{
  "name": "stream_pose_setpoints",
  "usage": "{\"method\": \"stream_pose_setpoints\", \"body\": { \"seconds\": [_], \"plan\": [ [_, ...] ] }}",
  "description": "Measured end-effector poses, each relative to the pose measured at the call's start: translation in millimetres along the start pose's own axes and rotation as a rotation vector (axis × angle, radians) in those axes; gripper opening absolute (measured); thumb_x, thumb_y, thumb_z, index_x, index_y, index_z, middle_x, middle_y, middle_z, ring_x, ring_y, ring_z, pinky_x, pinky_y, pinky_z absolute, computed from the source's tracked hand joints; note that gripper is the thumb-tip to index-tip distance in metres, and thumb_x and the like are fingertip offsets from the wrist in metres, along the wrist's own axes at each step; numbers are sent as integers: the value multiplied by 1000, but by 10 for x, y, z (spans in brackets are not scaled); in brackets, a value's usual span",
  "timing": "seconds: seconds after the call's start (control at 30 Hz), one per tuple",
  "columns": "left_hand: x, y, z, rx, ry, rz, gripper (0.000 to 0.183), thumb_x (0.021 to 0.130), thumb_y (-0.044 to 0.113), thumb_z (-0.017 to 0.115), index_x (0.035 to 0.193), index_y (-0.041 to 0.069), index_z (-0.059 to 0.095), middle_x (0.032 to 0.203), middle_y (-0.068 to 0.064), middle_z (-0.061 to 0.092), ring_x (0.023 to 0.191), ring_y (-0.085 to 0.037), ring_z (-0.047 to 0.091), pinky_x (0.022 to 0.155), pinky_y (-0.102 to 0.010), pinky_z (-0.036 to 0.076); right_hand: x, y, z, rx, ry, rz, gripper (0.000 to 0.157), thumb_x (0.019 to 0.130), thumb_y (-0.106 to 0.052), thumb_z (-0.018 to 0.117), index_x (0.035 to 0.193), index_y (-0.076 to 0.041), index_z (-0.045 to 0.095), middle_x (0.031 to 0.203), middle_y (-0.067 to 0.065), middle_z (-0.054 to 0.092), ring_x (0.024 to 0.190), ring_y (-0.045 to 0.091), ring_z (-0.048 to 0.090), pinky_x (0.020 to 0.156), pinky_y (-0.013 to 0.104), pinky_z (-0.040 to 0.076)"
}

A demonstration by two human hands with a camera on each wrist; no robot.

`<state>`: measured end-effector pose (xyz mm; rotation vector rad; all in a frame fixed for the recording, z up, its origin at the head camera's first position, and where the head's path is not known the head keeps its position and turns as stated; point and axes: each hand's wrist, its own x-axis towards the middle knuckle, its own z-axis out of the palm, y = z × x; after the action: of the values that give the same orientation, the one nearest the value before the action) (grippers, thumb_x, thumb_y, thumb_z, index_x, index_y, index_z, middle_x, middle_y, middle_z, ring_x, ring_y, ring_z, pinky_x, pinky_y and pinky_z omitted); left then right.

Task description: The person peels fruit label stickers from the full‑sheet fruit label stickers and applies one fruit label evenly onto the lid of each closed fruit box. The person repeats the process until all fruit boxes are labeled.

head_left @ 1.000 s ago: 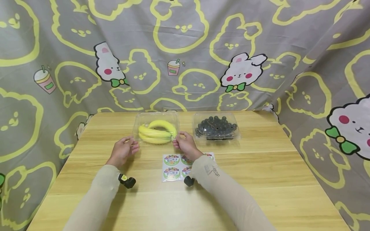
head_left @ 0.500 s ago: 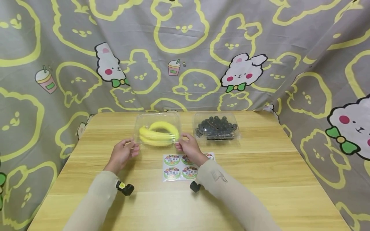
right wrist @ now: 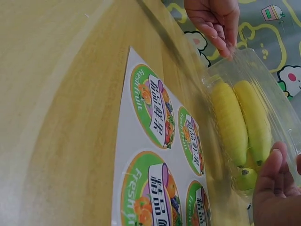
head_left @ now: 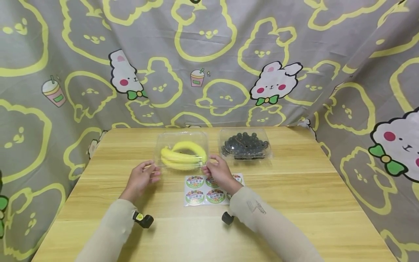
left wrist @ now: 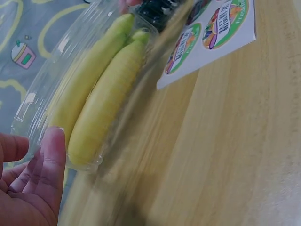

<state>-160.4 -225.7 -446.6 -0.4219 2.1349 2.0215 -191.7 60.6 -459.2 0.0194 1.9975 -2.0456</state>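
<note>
You've got the clear banana box (head_left: 183, 136) by its near corners, prob to hold it level w/ the bananas (head_left: 183, 157) lying loose inside. It's toward the back of the table (head_left: 183, 233), left of the grape box (head_left: 223, 135) & apart from it; can't tell if it's resting or slightly raised. The sticker sheet (head_left: 205, 185) lies flat nearer you, prob set there for easy reach. Your R hand (head_left: 222, 174) pinches the right corner, thumb & fingers closed to the thin edge btwn them; your L hand (head_left: 140, 180) looks to nip the left corner lightly, fingertips only. Both arms reach fwd, R forearm angled in past the sheet's right side
</note>
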Motion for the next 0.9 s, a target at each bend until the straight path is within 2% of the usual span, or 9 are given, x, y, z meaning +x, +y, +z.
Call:
{"method": "stream_pose_setpoints", "body": {
  "seconds": [0.13, 0.4, 0.7, 0.9],
  "plan": [
    [-12, -32, 20, 0, 6, -2, 47, 104, 12, 42, 147, -3, 30, 135, -31, 47, 99, -18, 65, 82, -28, 54, -19, 21, -11, -8, 10, 17, 46, 99, -9, 51, 143, -2, 38, 103, 25, 67, 77, 17, 65, 78, 38, 55],
    [-13, -94, 60, -9, 19, -12, 45, 104, 11, 43, 145, -4, 32, 132, -30, 50, 95, -17, 66, 81, -28, 55, -18, 75, -44, -6, -1, 27, 46, 100, -9, 49, 143, -1, 37, 104, 24, 66, 81, 20, 66, 75, 31, 55],
    [9, -150, 61, -11, 31, -18, 45, 104, 13, 44, 145, -3, 34, 128, -27, 53, 94, -17, 66, 79, -28, 56, -31, 115, -50, -5, -15, 27, 49, 100, -10, 50, 145, 0, 33, 105, 25, 65, 82, 22, 65, 80, 39, 55],
    [16, -161, 64, -16, 26, -20, 45, 104, 13, 44, 145, -3, 34, 130, -28, 52, 94, -20, 66, 78, -29, 56, -36, 118, -48, -2, -7, 37, 48, 100, -10, 51, 144, -1, 35, 107, 25, 66, 80, 20, 65, 80, 37, 55]
  ]
}}
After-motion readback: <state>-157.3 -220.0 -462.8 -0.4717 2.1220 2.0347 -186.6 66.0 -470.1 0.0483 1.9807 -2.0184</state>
